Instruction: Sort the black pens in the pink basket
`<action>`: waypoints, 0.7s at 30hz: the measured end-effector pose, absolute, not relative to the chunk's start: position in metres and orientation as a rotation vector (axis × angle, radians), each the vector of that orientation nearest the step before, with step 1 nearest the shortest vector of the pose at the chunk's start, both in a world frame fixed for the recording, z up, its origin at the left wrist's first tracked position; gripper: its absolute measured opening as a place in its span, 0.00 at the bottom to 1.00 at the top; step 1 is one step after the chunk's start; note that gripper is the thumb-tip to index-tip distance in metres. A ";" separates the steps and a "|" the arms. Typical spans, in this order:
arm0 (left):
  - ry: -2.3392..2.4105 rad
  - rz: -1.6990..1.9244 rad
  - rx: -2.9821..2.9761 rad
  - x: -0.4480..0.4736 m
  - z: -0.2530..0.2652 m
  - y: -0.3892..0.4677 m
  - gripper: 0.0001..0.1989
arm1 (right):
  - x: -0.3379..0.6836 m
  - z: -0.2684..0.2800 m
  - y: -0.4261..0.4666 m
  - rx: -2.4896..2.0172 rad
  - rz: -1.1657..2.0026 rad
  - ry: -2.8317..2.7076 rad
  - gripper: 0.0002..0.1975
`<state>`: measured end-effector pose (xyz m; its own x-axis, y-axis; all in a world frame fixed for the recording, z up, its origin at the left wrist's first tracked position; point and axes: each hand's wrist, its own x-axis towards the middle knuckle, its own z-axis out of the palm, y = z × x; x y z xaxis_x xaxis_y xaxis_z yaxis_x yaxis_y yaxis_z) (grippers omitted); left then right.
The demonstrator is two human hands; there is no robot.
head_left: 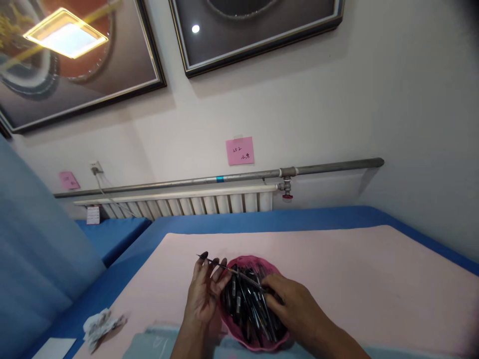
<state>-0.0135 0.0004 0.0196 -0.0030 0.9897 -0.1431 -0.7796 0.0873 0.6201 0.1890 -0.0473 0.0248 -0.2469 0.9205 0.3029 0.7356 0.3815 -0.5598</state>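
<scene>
A slender, pen-like tool (245,276) with a dark, pointed end slants over a pink scalloped basket (227,319). Closed around its thicker end is my right hand (290,304), above the basket's right side. My left hand (204,294) is palm up at the basket's left edge, fingers apart and slightly curled, with black smudges on the fingertips. The tool's thin end crosses those fingertips and seems to touch them. Many pens (249,304), mostly black with some clear or silvery, fill the basket in a loose pile. My right fingers partly hide the tool's thicker end.
A pink sheet (337,279) covers the blue bed (299,217). Crumpled, stained tissue (99,326) and white paper (54,348) lie at left, near a blue curtain (33,259). Light blue cloth (153,344) lies in front. A radiator (209,204) and pipe (168,184) run along the wall.
</scene>
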 end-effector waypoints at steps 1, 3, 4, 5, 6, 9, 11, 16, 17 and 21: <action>0.636 1.455 0.418 -0.013 0.020 0.000 0.13 | 0.189 0.024 -0.047 -1.423 0.403 -2.061 0.09; 0.644 1.452 0.419 -0.014 0.021 0.000 0.13 | 0.190 0.024 -0.047 -1.433 0.400 -2.076 0.09; 0.649 1.451 0.422 -0.014 0.021 0.000 0.13 | 0.190 0.024 -0.047 -1.438 0.401 -2.083 0.09; 0.653 1.452 0.427 -0.014 0.021 0.000 0.13 | 0.190 0.024 -0.047 -1.443 0.404 -2.087 0.09; 0.657 1.453 0.433 -0.014 0.022 0.000 0.13 | 0.190 0.024 -0.047 -1.445 0.408 -2.088 0.09; 0.675 1.455 0.455 -0.014 0.022 0.000 0.15 | 0.189 0.025 -0.047 -1.440 0.412 -2.089 0.09; 0.683 1.451 0.468 -0.014 0.022 0.000 0.16 | 0.189 0.024 -0.048 -1.433 0.409 -2.095 0.10; 0.693 1.452 0.494 -0.013 0.023 0.000 0.17 | 0.189 0.023 -0.048 -1.455 0.415 -2.104 0.09; 0.704 1.456 0.500 -0.012 0.024 0.000 0.17 | 0.189 0.023 -0.048 -1.458 0.419 -2.104 0.09; 0.738 1.458 0.519 -0.008 0.026 -0.003 0.17 | 0.188 0.023 -0.048 -1.449 0.427 -2.111 0.09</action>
<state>-0.0080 -0.0028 0.0258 -0.0387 0.9905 -0.1321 -0.6927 0.0686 0.7179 0.1884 -0.0480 0.0226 -0.2765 0.9274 0.2521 0.7565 0.3718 -0.5380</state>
